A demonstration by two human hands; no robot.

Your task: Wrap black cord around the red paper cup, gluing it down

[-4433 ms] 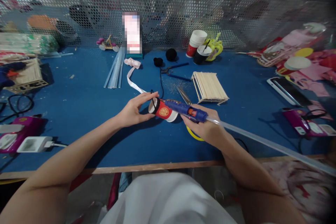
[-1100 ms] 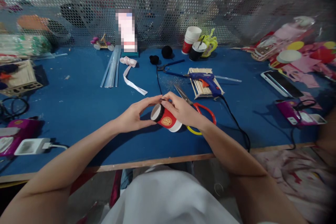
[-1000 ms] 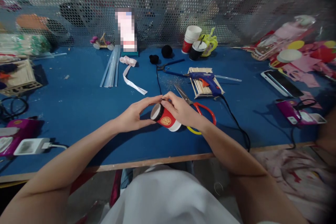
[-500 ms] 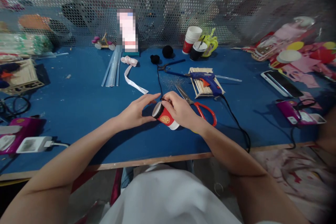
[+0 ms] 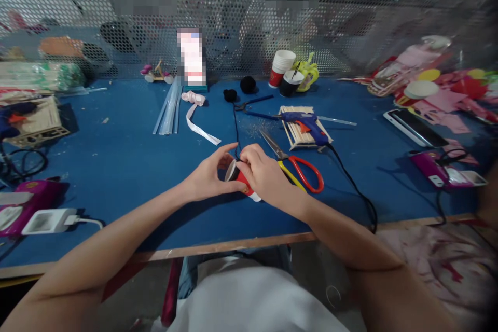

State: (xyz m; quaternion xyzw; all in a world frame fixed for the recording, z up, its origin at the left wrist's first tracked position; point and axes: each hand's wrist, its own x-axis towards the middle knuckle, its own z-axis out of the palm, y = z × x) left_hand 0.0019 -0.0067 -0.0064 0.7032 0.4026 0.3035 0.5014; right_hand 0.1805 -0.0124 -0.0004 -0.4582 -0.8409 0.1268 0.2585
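Note:
A small red and white paper cup [image 5: 244,182] lies tilted between my hands, its open rim facing left, with a black band around it near the rim. My right hand [image 5: 264,174] is closed on the cup from the right, its fingertips at the black band. My left hand [image 5: 212,176] curves around the rim side, thumb laid across the cup and index finger raised. A strand of black yarn [image 5: 235,127] runs from a small black ball [image 5: 230,95] down to my fingertips. Scissors [image 5: 286,155] with red and yellow handles lie beside my right hand.
Behind are pliers [image 5: 252,106], a blue glue gun [image 5: 305,123] on a stick frame, stacked cups [image 5: 282,67], a black pompom [image 5: 248,84], white ribbon [image 5: 200,127] and glue sticks [image 5: 168,109]. A phone [image 5: 414,128] lies right. A cord [image 5: 352,184] crosses the front edge.
My left thumb has moved right, onto the cup's side, covering most of its yellow emblem. My right hand still grips the cup. The whole view has shifted slightly.

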